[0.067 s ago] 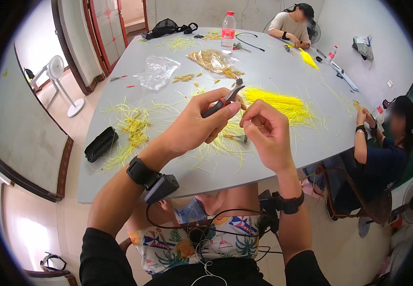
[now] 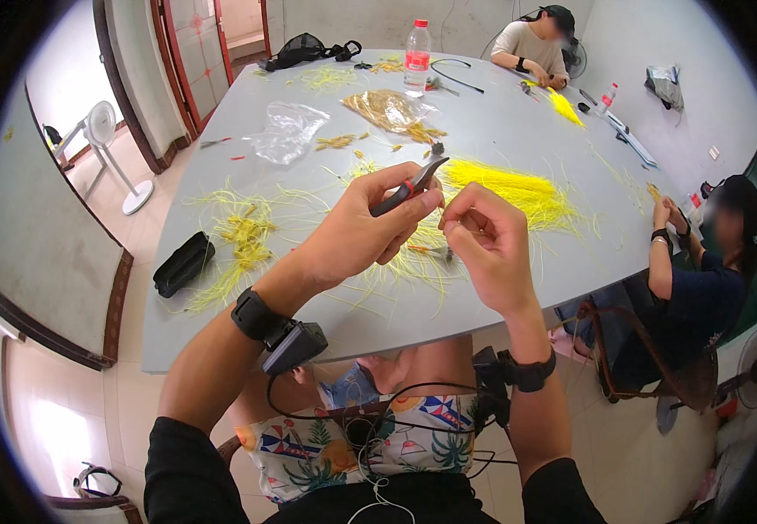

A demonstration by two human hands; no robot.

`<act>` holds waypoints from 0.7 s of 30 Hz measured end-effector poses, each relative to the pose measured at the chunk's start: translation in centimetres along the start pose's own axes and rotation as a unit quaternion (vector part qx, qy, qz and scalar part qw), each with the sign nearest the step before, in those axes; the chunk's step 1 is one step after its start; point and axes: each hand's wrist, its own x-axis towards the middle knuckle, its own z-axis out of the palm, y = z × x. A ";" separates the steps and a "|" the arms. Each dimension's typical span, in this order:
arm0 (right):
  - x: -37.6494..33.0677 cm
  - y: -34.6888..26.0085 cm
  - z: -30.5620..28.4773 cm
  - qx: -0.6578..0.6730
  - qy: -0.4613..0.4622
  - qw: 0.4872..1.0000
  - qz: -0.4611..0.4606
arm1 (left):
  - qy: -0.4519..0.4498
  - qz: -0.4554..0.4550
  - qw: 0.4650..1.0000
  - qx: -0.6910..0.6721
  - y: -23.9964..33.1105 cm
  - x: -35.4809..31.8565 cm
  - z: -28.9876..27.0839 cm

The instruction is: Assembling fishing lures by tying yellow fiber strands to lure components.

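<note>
My left hand [image 2: 356,223] is closed round small pliers [image 2: 393,199] with dark, red-marked handles, their jaws angled up and away. Its thumb and fingertips come close to my right hand [image 2: 494,249], whose fingers are curled in a pinch. What the right hand pinches is too small to make out. Both hands are held above the table, over loose thin yellow strands [image 2: 387,284]. Just beyond the right hand lies a thick bundle of bright yellow strands [image 2: 514,194]. A cluster of yellowish pieces with strands [image 2: 247,234] lies left of my left hand.
On the grey table [image 2: 221,336] are a black case [image 2: 186,265], a clear plastic bag [image 2: 286,133], a bag of tan pieces [image 2: 385,111] and a bottle [image 2: 417,61]. One person [image 2: 535,48] sits at the far right, another [image 2: 710,262] at the right edge.
</note>
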 end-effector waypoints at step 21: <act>0.0 0.1 0.0 0.181 0.081 0.975 0.100 | -0.018 0.016 0.996 0.085 0.1 -0.3 0.7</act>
